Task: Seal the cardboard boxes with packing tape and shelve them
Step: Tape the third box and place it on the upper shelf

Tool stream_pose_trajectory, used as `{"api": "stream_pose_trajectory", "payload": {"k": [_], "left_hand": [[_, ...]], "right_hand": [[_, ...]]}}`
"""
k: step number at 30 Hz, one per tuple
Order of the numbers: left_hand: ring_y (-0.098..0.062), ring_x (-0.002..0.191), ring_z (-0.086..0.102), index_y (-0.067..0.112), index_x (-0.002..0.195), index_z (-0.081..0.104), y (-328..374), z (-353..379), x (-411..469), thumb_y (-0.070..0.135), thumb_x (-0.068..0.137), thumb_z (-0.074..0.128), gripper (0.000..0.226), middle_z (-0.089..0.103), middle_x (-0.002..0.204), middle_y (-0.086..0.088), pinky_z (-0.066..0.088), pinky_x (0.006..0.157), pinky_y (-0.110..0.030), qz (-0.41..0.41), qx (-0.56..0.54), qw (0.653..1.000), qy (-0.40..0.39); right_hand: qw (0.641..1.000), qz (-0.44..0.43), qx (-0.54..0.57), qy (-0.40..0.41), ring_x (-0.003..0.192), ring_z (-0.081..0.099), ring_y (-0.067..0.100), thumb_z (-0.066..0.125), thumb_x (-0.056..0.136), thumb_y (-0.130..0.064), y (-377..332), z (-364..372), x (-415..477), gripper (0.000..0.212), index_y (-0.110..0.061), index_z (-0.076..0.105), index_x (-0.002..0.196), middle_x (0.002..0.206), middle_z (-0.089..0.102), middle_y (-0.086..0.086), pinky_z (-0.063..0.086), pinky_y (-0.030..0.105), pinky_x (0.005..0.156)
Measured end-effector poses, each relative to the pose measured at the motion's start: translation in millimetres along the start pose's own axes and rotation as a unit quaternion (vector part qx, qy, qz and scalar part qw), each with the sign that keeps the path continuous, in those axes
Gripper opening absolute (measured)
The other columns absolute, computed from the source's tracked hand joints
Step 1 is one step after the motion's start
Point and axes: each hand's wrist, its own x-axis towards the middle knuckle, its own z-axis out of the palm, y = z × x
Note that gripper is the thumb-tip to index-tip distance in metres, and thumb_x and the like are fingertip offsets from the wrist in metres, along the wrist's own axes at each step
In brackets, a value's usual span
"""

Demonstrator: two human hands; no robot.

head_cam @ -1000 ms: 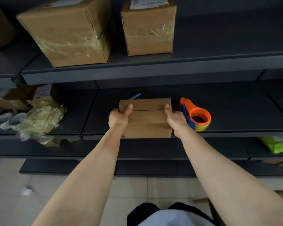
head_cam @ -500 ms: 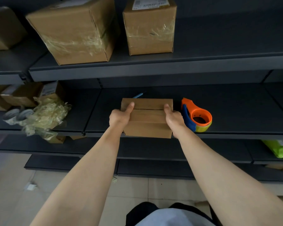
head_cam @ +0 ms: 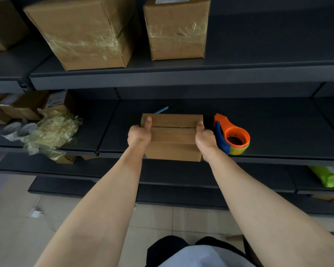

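Box (head_cam: 172, 139): sits just left of the dispenser (head_cam: 233, 137), on the same shelf (head_cam: 278, 132), at the front edge.

Left hand (head_cam: 139, 134): clamped on the box side away from the dispenser, thumb laid over the top flap.

Right hand (head_cam: 205, 137): clamped on the side facing the dispenser, between box and dispenser, thumb on top likewise. Fingers are hidden behind the box walls.

Step (judged): flaps held shut, sealing not yet begun. No tape shows on this box.

Next move (judged): the right hand is nearest the dispenser, so it should let go and fetch it. The left hand alone must then keep both flaps down. The tape should run along the seam and down over both ends.

Look of box: plain brown cardboard, small and squat. The two top flaps meet at a dark seam across the top with a slight gap. Edges are crisp and no dents are seen.

Two taped boxes (head_cam: 85, 31) stand above and left of the dispenser.
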Motion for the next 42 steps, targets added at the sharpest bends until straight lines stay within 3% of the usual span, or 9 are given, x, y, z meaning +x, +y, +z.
{"api": "stream_pose_trajectory", "payload": {"k": [4,8,13,16,19,29,36,39,42], "left_hand": [[-0.015,0.074,0.054,0.009,0.121,0.050,4.0,-3.0,-0.9,0.066,0.080,0.056,0.070,0.055,0.086,0.001,0.041,0.059,-0.027,-0.012,0.006,0.999,-0.037],[-0.023,0.099,0.057,0.008,0.133,0.042,1.7,-3.7,-2.2,0.064,0.077,0.062,0.083,0.057,0.116,-0.006,0.045,0.074,-0.032,0.001,0.005,0.999,-0.031],[-0.018,0.093,0.054,0.010,0.129,0.043,-1.0,-1.8,-4.3,0.057,0.081,0.063,0.070,0.055,0.112,-0.002,0.042,0.069,-0.027,0.055,-0.014,0.998,-0.024],[-0.009,0.081,0.054,0.020,0.106,0.050,-4.7,-4.4,-6.5,0.051,0.081,0.066,0.043,0.056,0.094,0.007,0.038,0.058,-0.020,0.108,-0.027,0.993,-0.050],[-0.004,0.078,0.056,0.025,0.089,0.053,-6.8,-3.6,-10.0,0.047,0.081,0.068,0.028,0.058,0.088,0.009,0.039,0.057,-0.018,0.150,-0.037,0.987,-0.053],[-0.003,0.086,0.062,0.024,0.099,0.060,-21.0,-2.0,-19.7,0.035,0.081,0.072,0.025,0.065,0.096,0.009,0.051,0.065,-0.014,0.161,-0.167,0.972,-0.028],[-0.021,0.114,0.039,0.020,0.130,0.042,-18.8,1.6,-24.3,0.033,0.084,0.069,0.055,0.038,0.129,-0.005,0.033,0.100,-0.037,0.153,0.001,0.983,0.103],[-0.020,0.102,0.052,0.021,0.115,0.044,-20.0,10.0,-38.4,0.018,0.093,0.055,0.024,0.048,0.113,-0.004,0.047,0.095,-0.043,0.195,-0.038,0.980,0.029],[-0.018,0.117,0.046,0.019,0.133,0.040,-28.5,15.7,-46.3,0.015,0.095,0.049,0.039,0.036,0.126,0.001,0.045,0.099,-0.037,0.197,-0.028,0.979,-0.031]], "right_hand": [[1.000,0.013,0.001,-0.003,0.062,0.042,0.008,0.027,0.099,-0.055,-2.0,-1.0,2.3,0.060,-0.008,0.048,0.131,0.074,0.042,-0.005,0.027,0.024,0.049],[1.000,0.022,0.014,-0.007,0.063,0.042,0.009,0.029,0.098,-0.057,-2.1,-0.4,3.7,0.061,-0.009,0.047,0.132,0.075,0.042,-0.005,0.029,0.026,0.052],[0.976,0.102,0.184,-0.056,0.099,0.060,0.025,0.048,0.083,-0.070,7.7,-10.9,3.4,0.060,-0.026,0.053,0.124,0.108,0.063,0.000,0.048,0.044,0.091],[0.936,0.116,0.318,-0.097,0.069,0.072,0.021,0.048,0.086,-0.067,27.3,-17.6,5.2,0.043,-0.028,0.063,0.095,0.075,0.075,0.000,0.055,0.035,0.064],[0.929,0.099,0.337,-0.116,0.068,0.072,0.016,0.045,0.089,-0.064,40.7,-18.0,7.4,0.044,-0.027,0.065,0.100,0.079,0.076,0.000,0.053,0.026,0.053],[0.921,0.096,0.283,-0.250,0.097,0.070,0.023,0.049,0.065,-0.084,42.4,-32.7,8.1,0.077,-0.025,0.065,0.113,0.107,0.073,0.006,0.050,0.043,0.094],[0.936,0.002,0.269,-0.226,0.119,0.052,0.020,0.074,0.048,-0.066,51.3,-26.5,0.2,0.106,-0.020,0.045,0.138,0.131,0.059,0.002,0.034,0.046,0.109],[0.950,-0.029,0.229,-0.212,0.122,0.049,0.019,0.080,0.036,-0.074,55.9,-23.4,-1.8,0.125,-0.021,0.039,0.141,0.133,0.055,0.000,0.028,0.050,0.113],[0.962,-0.043,0.181,-0.201,0.130,0.041,0.022,0.082,0.027,-0.074,59.7,-19.7,-2.9,0.145,-0.025,0.020,0.150,0.143,0.042,0.003,0.026,0.050,0.114]]}}
